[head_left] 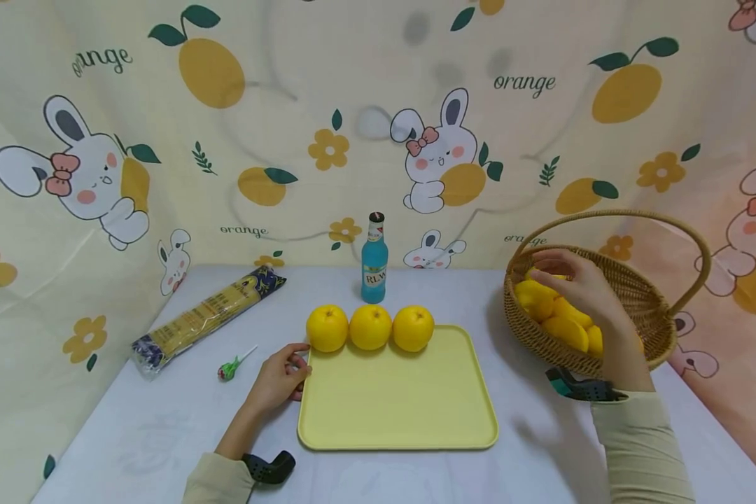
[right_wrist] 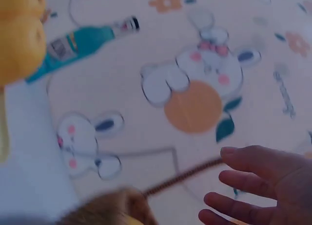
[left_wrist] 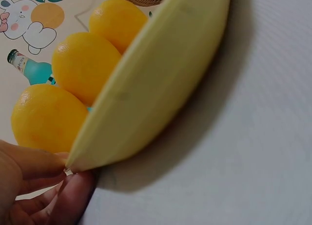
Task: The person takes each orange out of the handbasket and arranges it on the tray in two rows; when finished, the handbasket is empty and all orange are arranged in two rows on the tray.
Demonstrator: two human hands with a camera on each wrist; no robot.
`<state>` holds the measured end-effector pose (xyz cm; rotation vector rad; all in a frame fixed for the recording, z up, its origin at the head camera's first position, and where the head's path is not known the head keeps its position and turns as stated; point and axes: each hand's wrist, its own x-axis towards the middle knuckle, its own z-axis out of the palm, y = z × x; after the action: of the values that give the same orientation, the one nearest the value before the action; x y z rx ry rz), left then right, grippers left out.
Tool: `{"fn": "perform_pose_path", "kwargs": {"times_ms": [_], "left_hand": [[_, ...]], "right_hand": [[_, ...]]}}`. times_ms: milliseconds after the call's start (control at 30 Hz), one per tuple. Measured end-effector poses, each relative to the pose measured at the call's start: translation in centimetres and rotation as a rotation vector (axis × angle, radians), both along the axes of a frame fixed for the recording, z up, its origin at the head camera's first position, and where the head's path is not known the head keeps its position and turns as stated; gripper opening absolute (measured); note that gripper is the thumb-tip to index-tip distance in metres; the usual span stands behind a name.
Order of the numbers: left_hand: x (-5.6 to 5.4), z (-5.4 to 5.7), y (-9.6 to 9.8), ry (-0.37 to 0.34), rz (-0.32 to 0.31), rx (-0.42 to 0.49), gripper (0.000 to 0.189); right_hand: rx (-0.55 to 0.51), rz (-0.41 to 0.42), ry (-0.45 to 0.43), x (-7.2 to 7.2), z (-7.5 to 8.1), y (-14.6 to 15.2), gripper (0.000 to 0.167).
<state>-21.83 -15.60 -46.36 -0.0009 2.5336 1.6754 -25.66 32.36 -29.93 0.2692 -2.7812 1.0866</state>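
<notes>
My left hand point(head_left: 281, 379) pinches the left rim of a pale yellow tray point(head_left: 397, 399); in the left wrist view, thumb and fingers point(left_wrist: 78, 191) meet at the tray's corner. Three oranges point(head_left: 369, 327) stand in a row along the tray's far edge. On the right, my right hand point(head_left: 582, 287) is over a wicker basket point(head_left: 642, 308), close above several yellow fruits point(head_left: 565, 333) inside it. The right wrist view shows that hand's fingers point(right_wrist: 243, 183) apart and loosely bent, with nothing visible between them.
A blue bottle point(head_left: 374, 266) stands behind the oranges. To the left lie a long gold and navy packet point(head_left: 208, 318) and a lollipop point(head_left: 229, 369) in a green wrapper. The basket's tall handle point(head_left: 617, 213) arches beyond my right hand. A patterned cloth point(head_left: 327, 84) hangs behind the table.
</notes>
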Motion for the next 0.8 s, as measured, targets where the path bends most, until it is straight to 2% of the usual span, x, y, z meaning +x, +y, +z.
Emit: {"fn": "perform_pose_path", "kwargs": {"times_ms": [167,333,567,800], "left_hand": [[0.0,0.0,0.0,-0.01,0.006,-0.001,0.041],[0.0,-0.1,-0.1,-0.005,0.006,-0.011,0.04],[0.0,-0.2,-0.1,-0.006,0.007,-0.003,0.04],[0.1,-0.2,0.0,-0.001,0.008,0.021,0.04]], "right_hand": [[0.051,-0.029,-0.072,-1.2,0.9,2.4,0.06],[0.051,-0.012,-0.088,-2.4,1.0,4.1,0.057],[0.049,-0.021,-0.135,-4.0,0.2,5.6,0.063],[0.07,-0.065,-0.212,-5.4,-1.4,7.2,0.071]]}}
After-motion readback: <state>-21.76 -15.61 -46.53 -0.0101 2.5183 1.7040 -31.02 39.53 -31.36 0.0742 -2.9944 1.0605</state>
